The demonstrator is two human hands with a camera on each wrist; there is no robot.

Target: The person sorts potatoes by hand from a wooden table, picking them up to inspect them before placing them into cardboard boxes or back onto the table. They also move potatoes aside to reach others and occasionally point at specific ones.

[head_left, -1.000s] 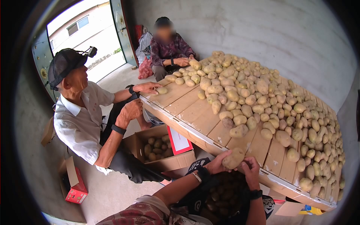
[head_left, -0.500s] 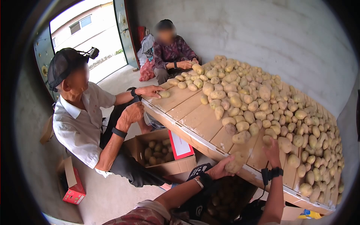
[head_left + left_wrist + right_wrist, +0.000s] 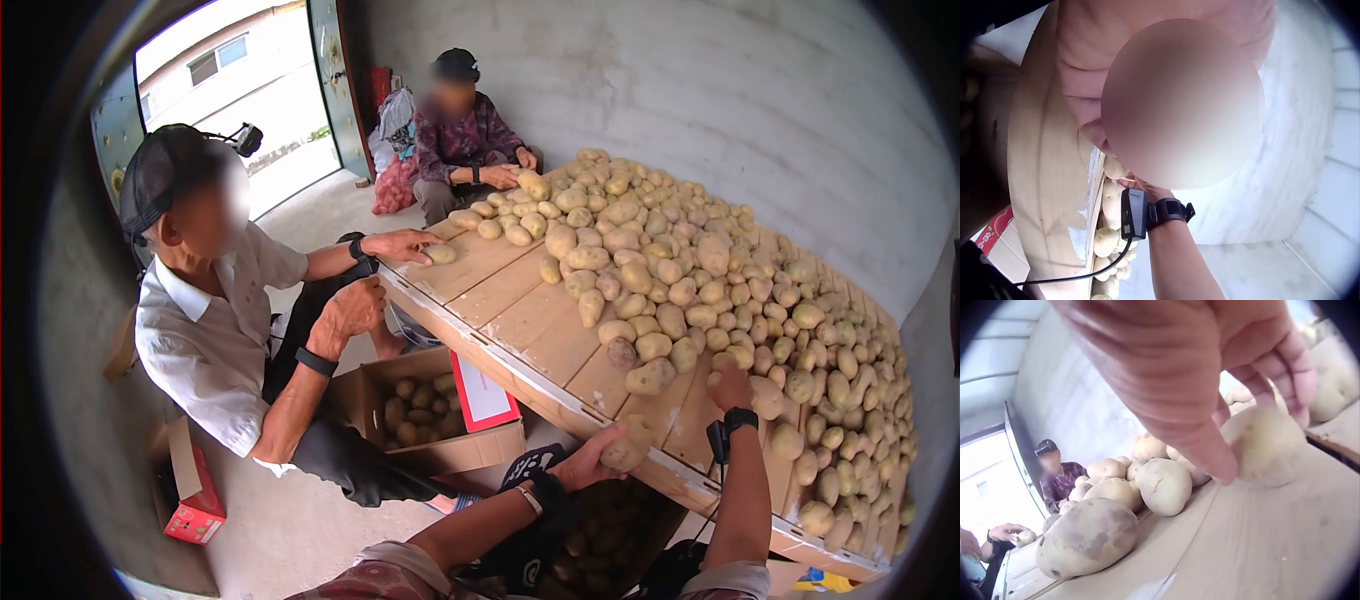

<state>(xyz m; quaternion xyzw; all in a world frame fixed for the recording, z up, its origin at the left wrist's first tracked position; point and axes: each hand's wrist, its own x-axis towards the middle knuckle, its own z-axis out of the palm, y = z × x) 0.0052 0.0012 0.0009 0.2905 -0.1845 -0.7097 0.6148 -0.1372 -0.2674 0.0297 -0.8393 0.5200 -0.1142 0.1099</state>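
Note:
My left hand [image 3: 583,462] grips a large potato [image 3: 627,448] at the near edge of the slatted wooden table. In the left wrist view a blurred round patch covers most of what that hand holds. Out over the tabletop, my right hand [image 3: 733,387] reaches to the near side of the potato pile [image 3: 690,255]. The right wrist view has its thumb and fingers around a smaller pale potato [image 3: 1267,449] low over the boards. A large blotchy potato [image 3: 1088,539] lies on the boards to the left of that hand.
A cardboard box [image 3: 470,447] holding potatoes stands under the table edge. Another, darker container of potatoes sits below my hands. A person in a white shirt [image 3: 205,330] rests a hand by a potato; another person [image 3: 465,140] sits at the far end. A red box [image 3: 197,500] lies on the floor.
My right hand has left the large potato and reached forward to the pile, where its fingers close around a smaller potato. My left hand still holds the large one near the table edge.

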